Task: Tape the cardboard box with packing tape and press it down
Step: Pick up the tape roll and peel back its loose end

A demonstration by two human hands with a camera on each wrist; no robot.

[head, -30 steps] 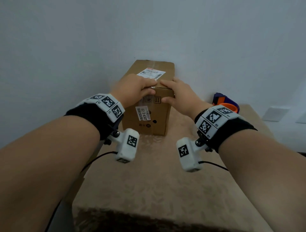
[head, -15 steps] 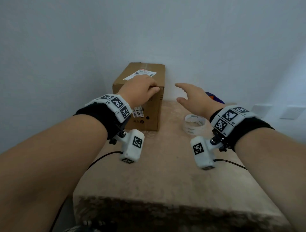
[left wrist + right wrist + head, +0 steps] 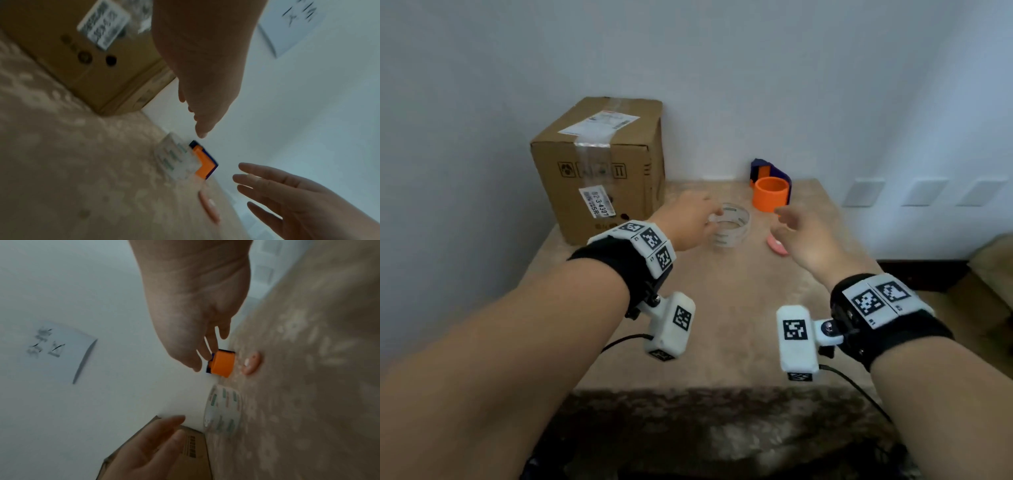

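The fingers of the left hand [image 3: 690, 219] are extended and loosely spread, and nothing is held by them; their tips are seen just at the near-left rim of the clear roll of packing tape [image 3: 730, 229], though contact cannot be told through the blur. In the left wrist view the same fingers [image 3: 202, 120] are seen pointing down toward the roll [image 3: 176, 160] with a gap left above it. The fingers of the right hand [image 3: 803, 236] are likewise relaxed and slightly parted, with nothing gripped; they are held above the table [image 3: 722, 308], just to the right of the roll, and a small pink object [image 3: 777, 245] is partly covered by them from the head view. Beyond the right fingertips an orange and blue tape dispenser [image 3: 771, 192] is placed near the wall. Both palms are turned downward and both forearms are stretched forward from the lower corners of the head view, each wrist being wrapped in a black band with a white marker block. The cardboard box [image 3: 602, 171] is set to the left of and beyond the left fingers, apart from both hands, at the back-left corner of the table against the wall; a strip of clear tape [image 3: 592, 150] is seen running over its top edge and down its front face.
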